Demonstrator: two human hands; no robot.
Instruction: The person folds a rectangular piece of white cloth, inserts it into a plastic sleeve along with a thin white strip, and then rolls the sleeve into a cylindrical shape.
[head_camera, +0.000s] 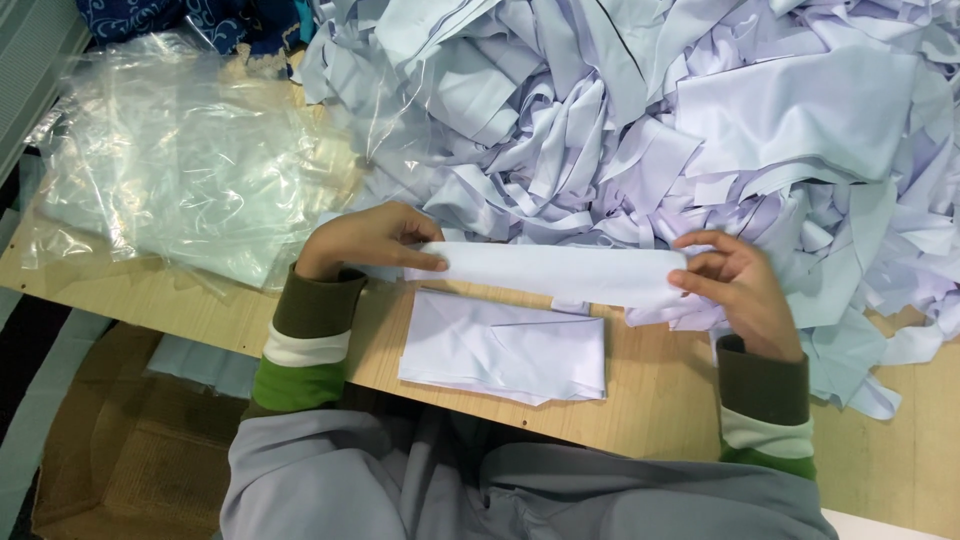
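Observation:
A long white fabric strip (560, 272) is stretched flat between both hands just above the wooden table (650, 400). My left hand (365, 240) pinches its left end, thumb on top. My right hand (735, 285) grips its right end with curled fingers. Directly below the strip, a small stack of folded white fabric pieces (505, 348) lies on the table near the front edge. Both sleeves have olive, white and green bands.
A big heap of tangled white fabric strips (680, 120) covers the back and right of the table. Crumpled clear plastic bags (180, 160) lie at the left. A cardboard box (130, 450) stands on the floor at lower left. Grey cloth covers my lap (480, 490).

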